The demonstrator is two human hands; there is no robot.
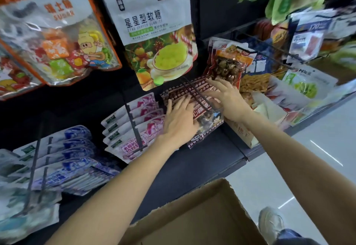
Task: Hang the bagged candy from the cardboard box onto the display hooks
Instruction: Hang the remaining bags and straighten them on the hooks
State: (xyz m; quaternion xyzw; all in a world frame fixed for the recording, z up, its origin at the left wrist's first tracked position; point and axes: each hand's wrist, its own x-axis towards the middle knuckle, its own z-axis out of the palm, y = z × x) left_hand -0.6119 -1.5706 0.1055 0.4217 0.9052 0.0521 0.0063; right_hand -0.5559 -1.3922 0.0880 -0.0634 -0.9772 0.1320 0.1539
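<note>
Black shelving back panel (pixel 215 3), dark shelf ledge (pixel 202 160) below fingers; glossy pale floor (pixel 317 148) with light streaks at right.

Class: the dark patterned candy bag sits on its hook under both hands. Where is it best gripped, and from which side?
Judging by its pose, grip the patterned bag at its free lower edge, coming from the front. The hook pins its upper part, and pink bags crowd its left. Both hands lie flat on it now.

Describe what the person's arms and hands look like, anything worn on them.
Both forearms are bare as far as the frame shows, with no sleeves in view. The left hand and right hand wear no gloves, and no watch, bracelet or ring is visible. Nails are too blurred to judge.
</note>
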